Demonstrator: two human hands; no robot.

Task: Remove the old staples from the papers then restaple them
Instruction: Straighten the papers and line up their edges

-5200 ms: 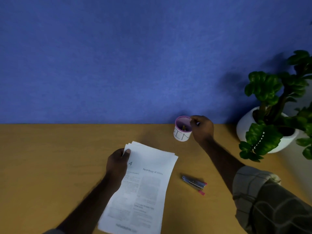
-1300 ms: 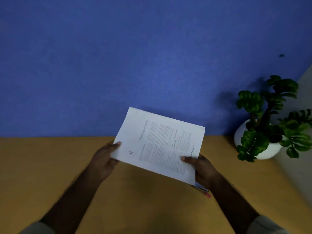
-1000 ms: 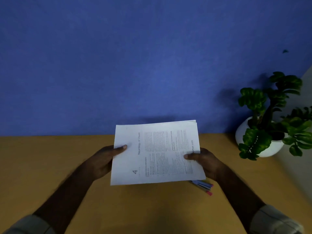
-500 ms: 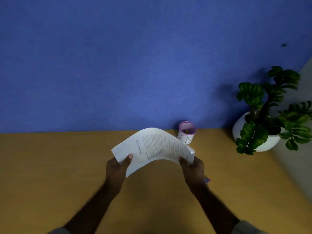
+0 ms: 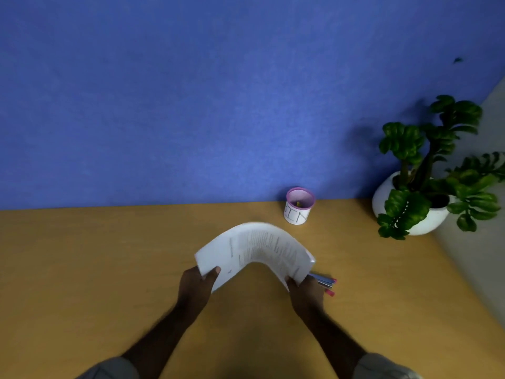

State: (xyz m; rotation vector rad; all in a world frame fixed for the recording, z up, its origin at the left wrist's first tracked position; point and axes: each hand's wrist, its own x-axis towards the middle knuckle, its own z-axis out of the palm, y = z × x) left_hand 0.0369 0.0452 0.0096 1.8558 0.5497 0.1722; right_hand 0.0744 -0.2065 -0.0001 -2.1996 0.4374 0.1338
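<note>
**Printed sheets bowed upward between two hands**

A blue wall (image 5: 191, 105) backs the tan wooden surface (image 5: 82, 269). At far right stands a leafy green plant in a round white pot (image 5: 426, 217). The white stack of printed papers (image 5: 257, 247) arches over the surface (text blurred), its left end pinched by the left hand (image 5: 195, 285), its right end gripped by the right hand (image 5: 307, 292). A small white cup with a purple rim (image 5: 298, 206) stands by the wall. A slim grey stapler with pink tips (image 5: 326, 283) lies just beside the right hand.

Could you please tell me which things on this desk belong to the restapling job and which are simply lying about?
Part of the job:
papers, bowed between left hand and right hand
stapler, on the desk
small cup, probably for old staples

Lying about:
potted plant
</note>
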